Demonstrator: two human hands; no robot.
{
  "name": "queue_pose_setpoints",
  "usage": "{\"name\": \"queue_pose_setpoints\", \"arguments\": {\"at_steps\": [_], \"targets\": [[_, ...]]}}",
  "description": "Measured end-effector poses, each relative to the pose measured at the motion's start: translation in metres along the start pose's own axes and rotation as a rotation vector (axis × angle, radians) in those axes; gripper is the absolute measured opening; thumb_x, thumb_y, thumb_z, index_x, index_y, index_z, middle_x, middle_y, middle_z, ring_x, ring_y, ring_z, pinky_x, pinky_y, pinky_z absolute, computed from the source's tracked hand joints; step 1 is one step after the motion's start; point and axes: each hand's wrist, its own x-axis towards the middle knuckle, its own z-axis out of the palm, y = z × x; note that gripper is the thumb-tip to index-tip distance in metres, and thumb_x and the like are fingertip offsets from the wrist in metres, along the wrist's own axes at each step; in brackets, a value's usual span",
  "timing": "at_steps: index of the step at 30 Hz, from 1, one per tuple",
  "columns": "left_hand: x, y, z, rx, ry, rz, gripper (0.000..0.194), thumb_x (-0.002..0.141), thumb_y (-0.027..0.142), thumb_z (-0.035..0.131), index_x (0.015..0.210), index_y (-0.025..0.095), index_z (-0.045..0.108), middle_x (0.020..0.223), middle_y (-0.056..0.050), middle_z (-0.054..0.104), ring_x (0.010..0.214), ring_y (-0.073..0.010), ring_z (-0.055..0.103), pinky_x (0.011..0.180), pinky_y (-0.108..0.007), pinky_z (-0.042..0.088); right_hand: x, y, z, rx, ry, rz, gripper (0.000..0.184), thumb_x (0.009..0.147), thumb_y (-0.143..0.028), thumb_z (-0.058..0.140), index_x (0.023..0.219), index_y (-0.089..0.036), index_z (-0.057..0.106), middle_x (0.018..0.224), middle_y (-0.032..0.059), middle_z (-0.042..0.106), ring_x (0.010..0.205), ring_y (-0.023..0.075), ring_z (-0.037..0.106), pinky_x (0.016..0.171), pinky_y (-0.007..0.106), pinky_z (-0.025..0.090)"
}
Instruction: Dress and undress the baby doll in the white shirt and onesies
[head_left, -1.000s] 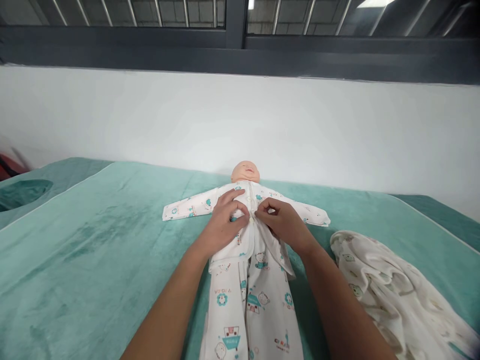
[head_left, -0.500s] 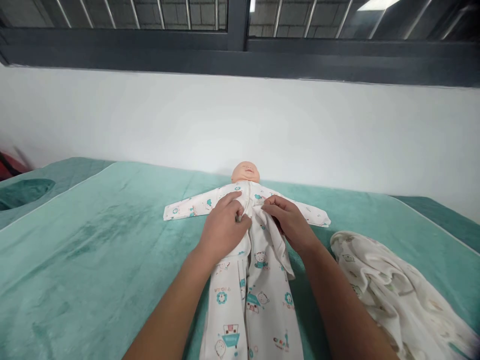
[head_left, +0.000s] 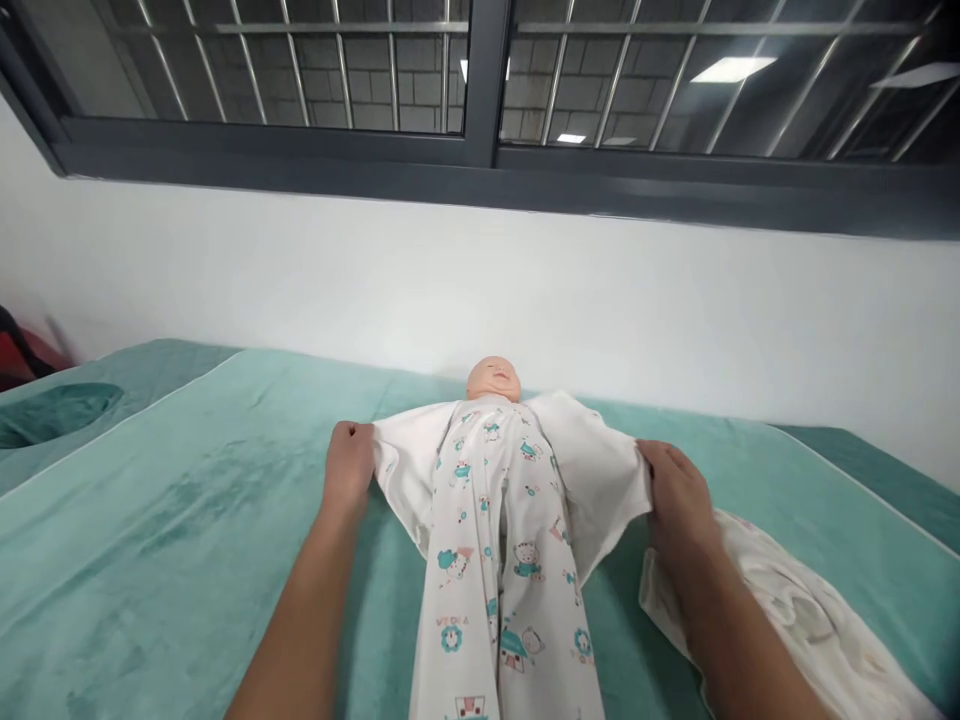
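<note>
A baby doll [head_left: 493,378] lies on its back, its head near the wall. White printed trousers [head_left: 525,560] cover its front from chest downward. Both front panels of the baby jacket [head_left: 600,470] are spread out sideways, showing their plain white inner side. At the doll's left side in view, my left hand [head_left: 351,462] is closed on the edge of one panel. My right hand [head_left: 679,490] pinches the edge of the opposite panel. The jacket's sleeves are hidden beneath the spread panels.
Green plush cloth [head_left: 187,540] covers the surface. A crumpled white printed cloth [head_left: 810,610] lies at the right, partly behind my right forearm. The white wall [head_left: 300,270] and a barred window [head_left: 480,100] stand behind. Something red and black [head_left: 22,350] shows at the far left.
My hands have moved apart from the doll's chest, drawing the jacket's front panels open to both sides. The trousers' upper part is now uncovered. The view has tilted up slightly.
</note>
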Motion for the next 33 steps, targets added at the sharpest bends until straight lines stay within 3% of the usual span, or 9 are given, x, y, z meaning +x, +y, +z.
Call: {"name": "queue_pose_setpoints", "arguments": {"at_steps": [3,5,8,11,16,21,27,30,33], "targets": [[0.006,-0.003,-0.003,0.222,0.009,-0.062,0.005,0.086,0.025,0.042,0.088,0.021,0.045,0.074,-0.006,0.056,0.079,-0.0275,0.057,0.069,-0.038,0.04,0.009,0.024,-0.039,-0.358,0.044,0.067,0.039,0.072,-0.055,0.056,0.081,-0.018,0.064,0.069,0.0031,0.065,0.061,0.0188,0.056,0.055,0.029,0.04],[0.008,-0.005,-0.007,0.415,-0.06,-0.056,0.012,0.088,0.023,0.037,0.096,0.02,0.046,0.076,-0.009,0.06,0.078,-0.0289,0.06,0.067,-0.038,0.041,0.011,0.033,-0.056,-0.599,-0.084,0.108,0.036,0.073,-0.054,0.055,0.079,-0.02,0.063,0.068,0.0036,0.065,0.059,0.0208,0.058,0.054,0.03,0.039],[0.006,-0.005,-0.015,0.71,-0.156,-0.052,0.022,0.085,0.016,0.035,0.104,0.019,0.046,0.084,-0.012,0.065,0.078,-0.0301,0.063,0.063,-0.038,0.043,0.008,0.04,-0.062,-0.853,-0.339,0.097,0.029,0.075,-0.051,0.053,0.074,-0.023,0.061,0.068,0.0039,0.066,0.062,0.0239,0.061,0.055,0.031,0.039],[-0.003,-0.002,-0.016,0.918,-0.143,0.05,0.03,0.08,0.008,0.037,0.105,0.018,0.049,0.098,-0.014,0.064,0.082,-0.0298,0.064,0.063,-0.038,0.046,0.003,0.042,-0.054,-0.989,-0.364,0.031,0.027,0.08,-0.048,0.049,0.077,-0.024,0.06,0.076,0.0058,0.068,0.07,0.0271,0.063,0.059,0.035,0.043],[-0.019,0.004,0.011,0.905,0.038,0.509,0.044,0.08,0.0,0.032,0.115,0.015,0.054,0.129,-0.015,0.054,0.118,-0.0298,0.052,0.09,-0.044,0.046,-0.017,0.038,-0.027,-0.828,-0.196,-0.446,0.031,0.088,-0.038,0.041,0.104,-0.019,0.059,0.116,0.0139,0.061,0.106,0.03,0.059,0.088,0.044,0.047],[-0.024,0.002,0.048,0.716,-0.199,0.768,0.042,0.092,0.015,0.033,0.132,0.018,0.047,0.142,-0.009,0.048,0.132,-0.0237,0.039,0.11,-0.045,0.031,-0.054,0.021,0.013,-0.57,-0.458,-0.728,0.045,0.096,-0.035,0.038,0.139,-0.023,0.041,0.147,0.009,0.041,0.136,0.0227,0.037,0.112,0.041,0.035],[-0.006,-0.007,0.054,0.814,-0.186,0.714,0.045,0.096,0.026,0.031,0.139,0.027,0.044,0.137,-0.007,0.054,0.122,-0.0268,0.049,0.108,-0.05,0.029,-0.06,0.03,0.023,-0.72,-0.67,-0.729,0.058,0.099,-0.027,0.025,0.154,-0.027,0.004,0.16,0.0027,0.013,0.148,0.022,0.006,0.117,0.051,0.021],[0.004,-0.008,0.048,0.839,-0.183,0.567,0.044,0.095,0.027,0.031,0.135,0.027,0.049,0.124,-0.007,0.063,0.112,-0.0269,0.055,0.097,-0.045,0.039,-0.054,0.041,0.018,-0.718,-0.692,-0.676,0.06,0.098,-0.03,0.028,0.154,-0.027,0.007,0.16,0.0027,0.015,0.147,0.0221,0.008,0.117,0.051,0.021],[0.008,-0.006,0.045,0.844,-0.142,0.447,0.041,0.094,0.027,0.031,0.127,0.023,0.055,0.119,-0.008,0.065,0.108,-0.0265,0.056,0.088,-0.04,0.043,-0.053,0.038,0.013,-0.578,-0.671,-0.577,0.057,0.095,-0.036,0.039,0.15,-0.025,0.028,0.155,0.0059,0.031,0.145,0.0245,0.021,0.116,0.05,0.025]]}}
